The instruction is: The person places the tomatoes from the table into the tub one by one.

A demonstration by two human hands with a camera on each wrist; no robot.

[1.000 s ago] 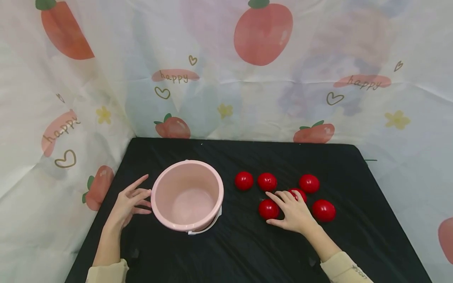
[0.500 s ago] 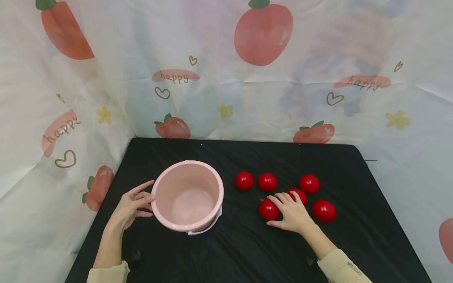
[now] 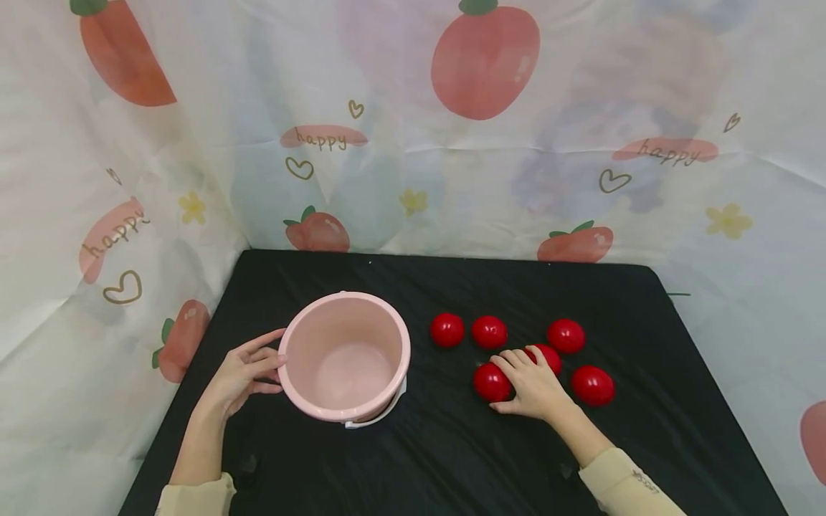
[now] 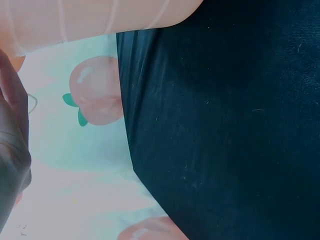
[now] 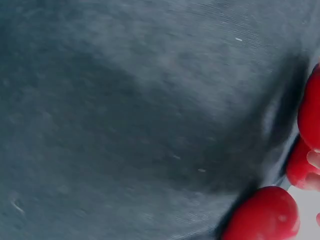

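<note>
A pink bucket (image 3: 345, 358) with a white handle stands on the black-covered table, left of the middle. My left hand (image 3: 241, 371) touches its left side, fingertips at the rim and fingers loosely extended. In the left wrist view the bucket's pale wall (image 4: 90, 17) crosses the top, with part of the left hand (image 4: 12, 135) at the left edge. My right hand (image 3: 529, 388) holds a shiny red tomato (image 3: 492, 383) between thumb and fingers. Its fingertips overlap another tomato (image 3: 546, 358) just behind. The right wrist view catches tomatoes (image 5: 262, 215) and fingertips only at its right edge.
Around the right hand lie more red tomatoes: two behind it to the left (image 3: 447, 330), one at the back right (image 3: 566, 335) and one beside the wrist (image 3: 593, 385). A printed cloth (image 3: 413, 143) hangs behind and at the sides of the black table (image 3: 413, 466).
My left hand has moved right, its fingertips coming onto the bucket's side. The right hand's fingers have closed in around the front tomato. Bucket and tomatoes stay nearly where they were.
</note>
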